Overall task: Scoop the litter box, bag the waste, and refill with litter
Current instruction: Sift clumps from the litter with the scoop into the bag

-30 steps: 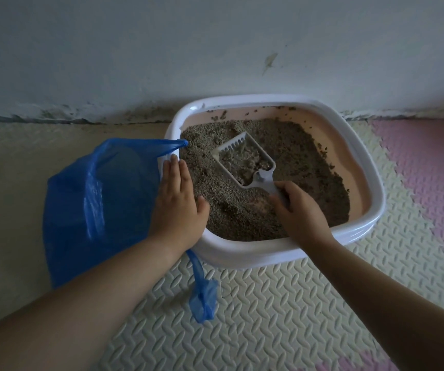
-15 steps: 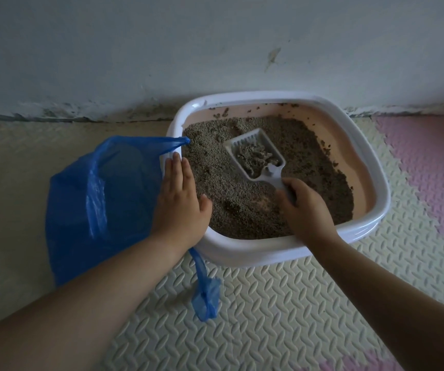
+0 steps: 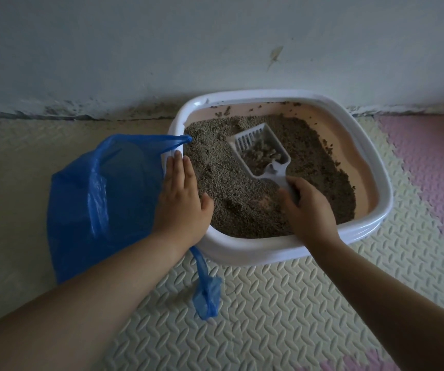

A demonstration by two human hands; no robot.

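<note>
1. Right hand [image 3: 309,210] grasps the scoop [image 3: 261,151] by its handle, clumps lifted over the litter [image 3: 228,188] mid-box, likely so loose grains sift out
2. Left hand [image 3: 182,202], fingers flat, presses the blue bag [image 3: 103,204] against the left rim of the litter box [image 3: 255,253], mouth ready for clumps

Dim, bluish light here. A pale wall [image 3: 162,49] fills the top, with one brownish scuff [image 3: 275,56] right of centre. Grime [image 3: 81,115] runs along its foot, where it meets the floor. Below lies a cream foam mat [image 3: 269,317] embossed in herringbone, a pink mat [image 3: 429,156] off right, and a smoother beige stretch [image 3: 14,170] left.
</note>
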